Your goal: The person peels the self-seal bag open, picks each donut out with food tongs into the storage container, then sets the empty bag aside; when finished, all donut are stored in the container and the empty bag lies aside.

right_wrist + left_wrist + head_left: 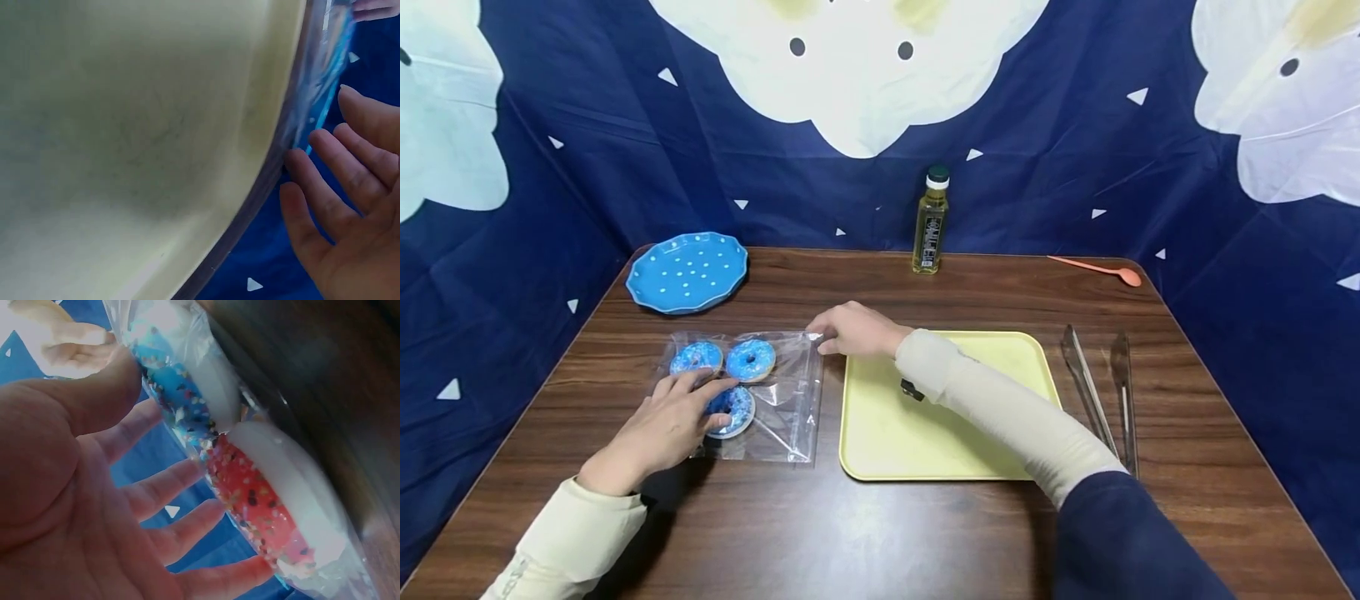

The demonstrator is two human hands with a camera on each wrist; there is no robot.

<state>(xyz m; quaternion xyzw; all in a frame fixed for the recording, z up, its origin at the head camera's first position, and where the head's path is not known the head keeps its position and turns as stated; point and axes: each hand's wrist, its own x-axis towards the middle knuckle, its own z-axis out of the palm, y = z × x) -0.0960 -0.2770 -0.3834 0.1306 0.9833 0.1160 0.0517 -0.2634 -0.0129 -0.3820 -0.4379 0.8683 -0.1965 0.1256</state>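
Observation:
A clear plastic bag (pixel 786 417) lies flat on the left of the table. Blue doughnuts (pixel 751 360) with sprinkles show through it, and the left wrist view adds a red doughnut (pixel 253 497) that the left hand hides in the head view. My left hand (pixel 673 421) rests on the bag with fingers spread over the doughnuts, not curled round any. At the bag's top right corner is my right hand (pixel 859 329). Its fingers (pixel 325 203) are loosely bent and apart, close to the bag's edge; whether they touch it I cannot tell.
Beneath the right forearm lies a yellow tray (pixel 880 433). Two metal tongs-like utensils (pixel 1090 387) are right of it. Behind stand a blue dotted plate (pixel 688 271), an oil bottle (pixel 930 225) and an orange spoon (pixel 1127 276). Blue cloth (pixel 820 200) walls the table's back and sides.

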